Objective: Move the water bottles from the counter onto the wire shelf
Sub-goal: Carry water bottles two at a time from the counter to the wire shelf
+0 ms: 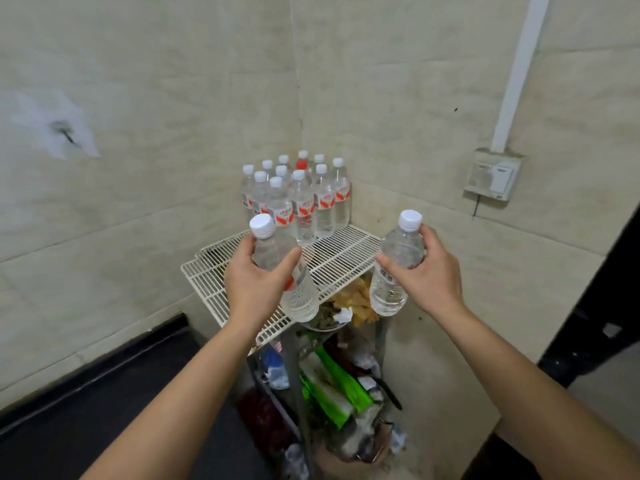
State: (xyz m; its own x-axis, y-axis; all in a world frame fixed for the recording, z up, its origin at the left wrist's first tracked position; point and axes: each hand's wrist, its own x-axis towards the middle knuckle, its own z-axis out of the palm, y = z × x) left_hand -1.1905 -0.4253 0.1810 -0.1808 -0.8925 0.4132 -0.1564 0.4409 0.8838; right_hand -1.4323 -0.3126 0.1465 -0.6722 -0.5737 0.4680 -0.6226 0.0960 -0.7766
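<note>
The left hand is curled round a white-capped water bottle full of clear water, tilted, and the right hand grips a second full bottle, both held above the front edge of the white wire shelf. Beyond the hands, in the shelf's far corner, stands a tight cluster of upright bottles, one of them red-capped. Beneath the hands, the lower rack holds green packets and a small blue-labelled bottle; the dark counter lies left of the left forearm.
</note>
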